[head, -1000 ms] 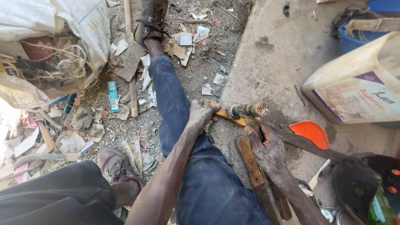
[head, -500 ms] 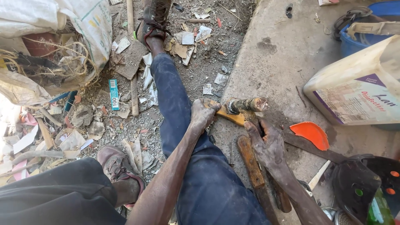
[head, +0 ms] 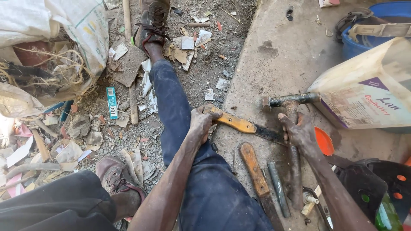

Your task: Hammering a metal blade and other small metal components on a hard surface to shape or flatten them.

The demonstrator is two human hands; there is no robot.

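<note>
My left hand (head: 202,123) is closed around the yellowish wooden handle of a knife (head: 239,125). The knife lies across the edge of the concrete slab (head: 274,55), its dark blade running right under my right hand. My right hand (head: 301,131) grips the wooden shaft of a hammer (head: 293,101). The hammer's metal head sits just beyond the blade, level and pointing left to right. My leg in blue trousers (head: 171,102) stretches out over the rubble, and my left forearm rests on the knee.
A second wood-handled knife (head: 254,170) and a metal rod (head: 278,188) lie on the slab near my thigh. An orange lid (head: 324,141), a white jerrycan (head: 368,92) and a blue basin (head: 376,25) stand to the right. A sack (head: 55,38) and littered scraps lie to the left.
The hammer head has moved right and away from the knife handle, and now sits beyond the blade. My left hand has kept its grip on the knife handle.
</note>
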